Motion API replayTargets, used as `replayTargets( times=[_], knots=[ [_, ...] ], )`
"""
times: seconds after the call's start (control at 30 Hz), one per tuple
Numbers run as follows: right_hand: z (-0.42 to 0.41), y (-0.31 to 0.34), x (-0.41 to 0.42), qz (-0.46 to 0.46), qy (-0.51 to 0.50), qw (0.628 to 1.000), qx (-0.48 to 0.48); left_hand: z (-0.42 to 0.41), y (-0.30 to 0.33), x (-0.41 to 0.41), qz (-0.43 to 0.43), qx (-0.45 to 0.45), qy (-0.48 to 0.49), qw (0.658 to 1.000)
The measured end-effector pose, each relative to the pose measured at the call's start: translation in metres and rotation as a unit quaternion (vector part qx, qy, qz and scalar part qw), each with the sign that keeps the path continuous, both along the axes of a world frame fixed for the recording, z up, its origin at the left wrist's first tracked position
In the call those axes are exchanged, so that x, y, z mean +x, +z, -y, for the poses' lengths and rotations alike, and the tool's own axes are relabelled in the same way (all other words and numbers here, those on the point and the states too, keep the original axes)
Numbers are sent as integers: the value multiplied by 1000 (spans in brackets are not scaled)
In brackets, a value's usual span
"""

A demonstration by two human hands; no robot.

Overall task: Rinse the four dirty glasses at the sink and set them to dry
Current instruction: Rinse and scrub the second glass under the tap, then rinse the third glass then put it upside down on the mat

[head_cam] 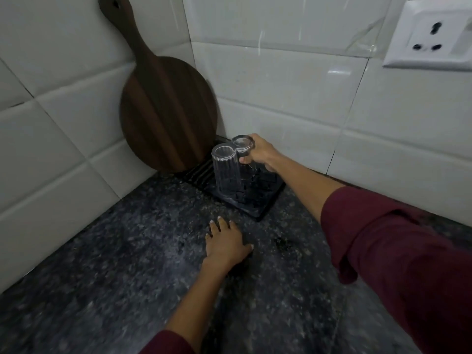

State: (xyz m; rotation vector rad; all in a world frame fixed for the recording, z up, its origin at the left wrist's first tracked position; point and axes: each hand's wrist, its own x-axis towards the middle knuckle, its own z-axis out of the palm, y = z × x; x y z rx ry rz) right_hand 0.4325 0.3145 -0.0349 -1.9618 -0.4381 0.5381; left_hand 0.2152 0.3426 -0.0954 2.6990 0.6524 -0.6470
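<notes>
Clear ribbed glass (226, 169) stands inverted (base up); right hand (260, 153) fingers grip second glass (244, 145).

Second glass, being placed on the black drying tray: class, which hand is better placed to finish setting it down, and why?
Right. The right hand already has its grip on the second glass over the tray, beside the first glass; the left hand lies flat on the counter.

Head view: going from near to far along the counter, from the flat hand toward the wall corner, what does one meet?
Left hand flat on the counter → black drying tray → free-standing upturned glass → second glass held by the right hand.
</notes>
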Motion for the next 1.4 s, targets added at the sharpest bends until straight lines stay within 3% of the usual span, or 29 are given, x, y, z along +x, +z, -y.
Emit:
replayTargets(
  times=[0.23,0.4,0.5,0.63,0.73,0.8,0.87,1.0,1.1,1.2,1.27,1.4],
  knots=[
    [17,4,-7,-46,30,998,18,13,12,0,43,-11,7,999],
    [90,27,-35,-35,-14,997,73,60,33,5,178,-86,-53,979],
    [163,46,-68,-41,-58,988,137,113,61,-1,268,-167,-116,942],
    [276,72,-127,-58,-121,966,221,193,101,-18,392,-256,-197,862],
    [362,82,-170,-48,-186,944,268,250,117,-25,423,-322,-236,814],
    [412,84,-196,-34,-234,930,282,282,119,-27,412,-355,-242,804],
    [456,81,-218,-27,-277,916,288,311,115,-30,393,-352,-244,814],
    [523,66,-254,-38,-331,901,277,365,93,-24,349,-255,-281,857],
    [554,56,-274,-49,-338,904,257,393,78,-12,286,-99,-304,903],
    [576,51,-289,-52,-332,911,239,408,77,-7,229,36,-297,926],
    [587,50,-296,-52,-325,917,225,414,78,-3,201,54,-283,936],
    [604,51,-302,-46,-315,926,204,420,85,-2,200,-7,-257,946]
  ],
)
